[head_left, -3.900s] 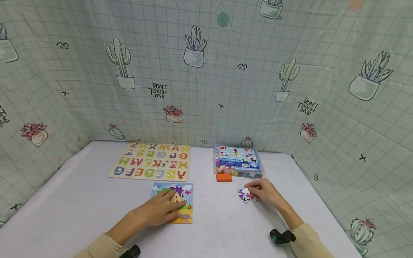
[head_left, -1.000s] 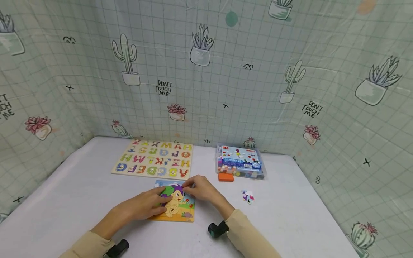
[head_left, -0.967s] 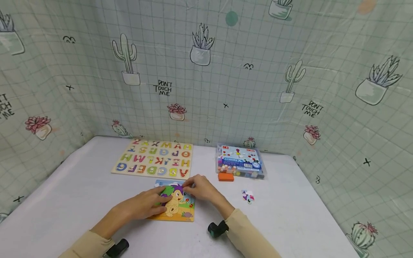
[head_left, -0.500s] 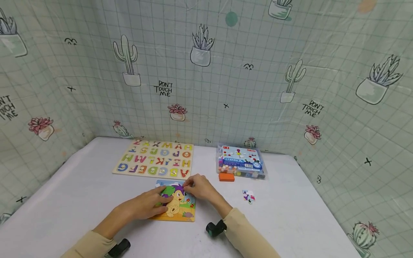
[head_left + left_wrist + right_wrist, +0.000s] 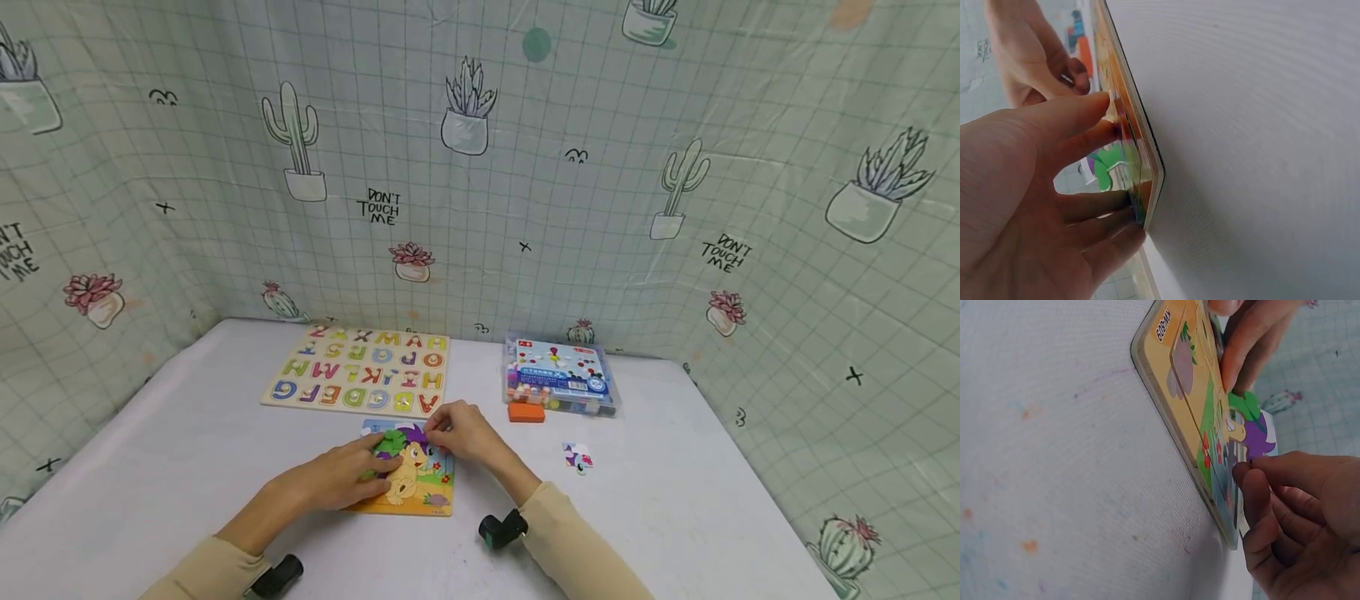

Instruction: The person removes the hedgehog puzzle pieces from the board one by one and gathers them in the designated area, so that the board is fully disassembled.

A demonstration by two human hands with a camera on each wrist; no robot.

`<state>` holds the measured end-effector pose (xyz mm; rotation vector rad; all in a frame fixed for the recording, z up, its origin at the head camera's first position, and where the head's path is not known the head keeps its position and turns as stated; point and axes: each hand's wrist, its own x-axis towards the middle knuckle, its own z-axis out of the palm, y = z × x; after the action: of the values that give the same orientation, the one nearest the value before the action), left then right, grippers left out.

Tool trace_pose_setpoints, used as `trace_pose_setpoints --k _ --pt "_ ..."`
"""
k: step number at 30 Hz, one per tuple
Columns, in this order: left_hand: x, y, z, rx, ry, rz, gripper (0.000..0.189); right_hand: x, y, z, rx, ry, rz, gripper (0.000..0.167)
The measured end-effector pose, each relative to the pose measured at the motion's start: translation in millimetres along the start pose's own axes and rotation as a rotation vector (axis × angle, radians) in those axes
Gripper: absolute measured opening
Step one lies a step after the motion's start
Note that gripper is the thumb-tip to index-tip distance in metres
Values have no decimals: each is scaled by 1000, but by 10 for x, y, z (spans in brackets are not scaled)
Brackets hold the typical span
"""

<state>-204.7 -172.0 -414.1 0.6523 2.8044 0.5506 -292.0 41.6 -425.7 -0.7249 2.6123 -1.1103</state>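
Observation:
A hedgehog picture puzzle board (image 5: 403, 498) lies flat on the table. My left hand (image 5: 347, 477) rests across its left side, fingers mostly straight and the tips on the board. At the top right of the picture, my right hand (image 5: 465, 432) pinches the edge of a purple and green puzzle piece (image 5: 1259, 434) between thumb and forefinger. In the right wrist view this piece stands tilted, partly raised off the board; its far side is hidden. In the left wrist view its green part (image 5: 1107, 165) shows between my left fingers. A loose puzzle piece (image 5: 578, 458) lies right of the board.
Behind the puzzle lies a wooden alphabet board (image 5: 356, 369) with coloured letters. A clear plastic box (image 5: 561, 375) with a blue label stands at the back right, and an orange block (image 5: 527, 412) lies against its front. A patterned cloth (image 5: 570, 200) surrounds the table.
Since the oldest frame, my right hand has left the loose piece and moved left to the puzzle. My left hand has shifted slightly left. Lately the green part has tilted up slightly.

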Motion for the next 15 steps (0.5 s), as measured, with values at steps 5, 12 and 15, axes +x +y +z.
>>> trace_pose_setpoints --k 5,12,15 --pt "-7 5 1 2 5 2 39 6 2 3 23 -7 -5 5" --pt "-3 27 -19 -3 -1 -10 39 0 17 -28 24 13 -14 5" --pt "-6 27 -22 -3 -3 -5 40 -12 44 -46 22 22 -27 7"
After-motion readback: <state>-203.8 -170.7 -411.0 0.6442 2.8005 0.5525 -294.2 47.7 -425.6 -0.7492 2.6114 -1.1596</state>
